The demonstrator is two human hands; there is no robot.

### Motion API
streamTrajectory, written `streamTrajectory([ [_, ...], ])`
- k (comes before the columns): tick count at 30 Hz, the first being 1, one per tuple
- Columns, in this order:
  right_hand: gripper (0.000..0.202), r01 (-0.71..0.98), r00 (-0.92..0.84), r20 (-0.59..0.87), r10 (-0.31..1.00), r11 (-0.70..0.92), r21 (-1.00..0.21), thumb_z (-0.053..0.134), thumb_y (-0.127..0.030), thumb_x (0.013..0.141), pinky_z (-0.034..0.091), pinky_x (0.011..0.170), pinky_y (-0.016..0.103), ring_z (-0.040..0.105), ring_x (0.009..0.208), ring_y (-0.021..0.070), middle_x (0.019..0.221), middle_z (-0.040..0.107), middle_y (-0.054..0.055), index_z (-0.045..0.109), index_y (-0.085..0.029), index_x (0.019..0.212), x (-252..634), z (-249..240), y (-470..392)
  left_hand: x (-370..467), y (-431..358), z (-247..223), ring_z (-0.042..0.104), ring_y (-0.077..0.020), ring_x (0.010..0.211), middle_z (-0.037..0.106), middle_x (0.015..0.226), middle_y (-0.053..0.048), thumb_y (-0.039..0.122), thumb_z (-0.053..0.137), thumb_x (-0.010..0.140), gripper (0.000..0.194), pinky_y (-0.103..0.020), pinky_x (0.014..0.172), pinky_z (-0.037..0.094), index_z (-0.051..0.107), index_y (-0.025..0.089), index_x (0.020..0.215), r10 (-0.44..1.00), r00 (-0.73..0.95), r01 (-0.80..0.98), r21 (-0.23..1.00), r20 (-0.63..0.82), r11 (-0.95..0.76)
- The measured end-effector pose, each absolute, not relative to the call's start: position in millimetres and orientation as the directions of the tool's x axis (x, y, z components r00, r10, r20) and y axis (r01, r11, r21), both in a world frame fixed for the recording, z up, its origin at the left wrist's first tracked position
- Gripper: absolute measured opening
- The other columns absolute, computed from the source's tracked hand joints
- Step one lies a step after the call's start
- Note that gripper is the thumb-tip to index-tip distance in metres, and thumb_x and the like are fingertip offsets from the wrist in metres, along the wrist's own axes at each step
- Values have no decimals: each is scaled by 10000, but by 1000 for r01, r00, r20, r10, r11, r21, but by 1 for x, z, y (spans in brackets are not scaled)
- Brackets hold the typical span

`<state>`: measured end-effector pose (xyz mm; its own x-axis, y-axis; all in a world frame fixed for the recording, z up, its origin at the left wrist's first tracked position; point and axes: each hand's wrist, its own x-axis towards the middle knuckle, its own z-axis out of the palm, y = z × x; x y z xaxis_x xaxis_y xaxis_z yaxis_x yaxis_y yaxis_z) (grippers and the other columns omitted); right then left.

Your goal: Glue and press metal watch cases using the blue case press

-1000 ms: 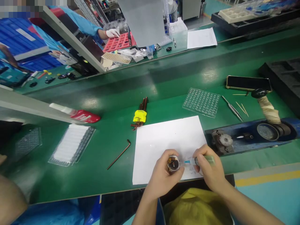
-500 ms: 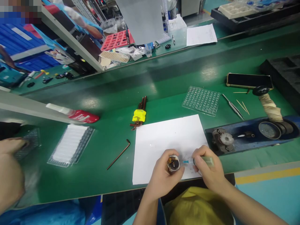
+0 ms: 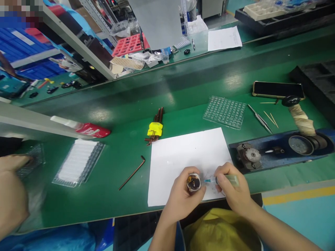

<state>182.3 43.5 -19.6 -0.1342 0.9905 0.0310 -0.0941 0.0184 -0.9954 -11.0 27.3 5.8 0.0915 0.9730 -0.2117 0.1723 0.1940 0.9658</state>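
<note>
My left hand (image 3: 180, 195) is closed around a watch case (image 3: 194, 182), a round metal body whose open face shows a dark interior with orange-brown bits. Between the thumb and fingers of my right hand (image 3: 234, 188) is a glue syringe (image 3: 232, 179) with a pale body and a blue needle tip (image 3: 208, 180). The tip points left at the rim of the case; whether it touches cannot be made out. Both hands are over the near edge of a white sheet of paper (image 3: 180, 157), which has faint handwriting beside the needle.
A blue press fixture (image 3: 272, 162) with a taped lever stands right of the paper. Tweezers (image 3: 260, 119), a clear dimpled tray (image 3: 225, 112) and a phone (image 3: 278, 90) lie behind. Leftward are hex keys (image 3: 155, 129), a loose hex key (image 3: 132, 173), a red bottle (image 3: 94, 130) and another person's arm (image 3: 12, 198).
</note>
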Motion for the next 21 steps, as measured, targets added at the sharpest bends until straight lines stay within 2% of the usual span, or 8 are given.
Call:
streamTrajectory([
  [10, 311, -58, -123, 50, 991, 43, -997, 623, -425, 1101, 399, 545, 260, 487, 574, 144, 669, 558, -35, 616, -227, 862, 181, -18, 46, -10, 29, 8, 509, -130, 727, 557, 900, 19, 174, 697, 873, 277, -224, 642, 414, 624, 216, 1136, 973, 89, 165, 966, -214, 198],
  [21, 263, 22, -117, 97, 988, 100, -995, 640, -366, 1077, 399, 533, 241, 491, 550, 133, 646, 560, -50, 621, -236, 849, 183, -12, 46, -10, 27, 5, 500, -127, 715, 559, 905, 22, 177, 693, 891, 295, -225, 628, 402, 614, 225, 1170, 970, 91, 159, 964, -227, 211],
])
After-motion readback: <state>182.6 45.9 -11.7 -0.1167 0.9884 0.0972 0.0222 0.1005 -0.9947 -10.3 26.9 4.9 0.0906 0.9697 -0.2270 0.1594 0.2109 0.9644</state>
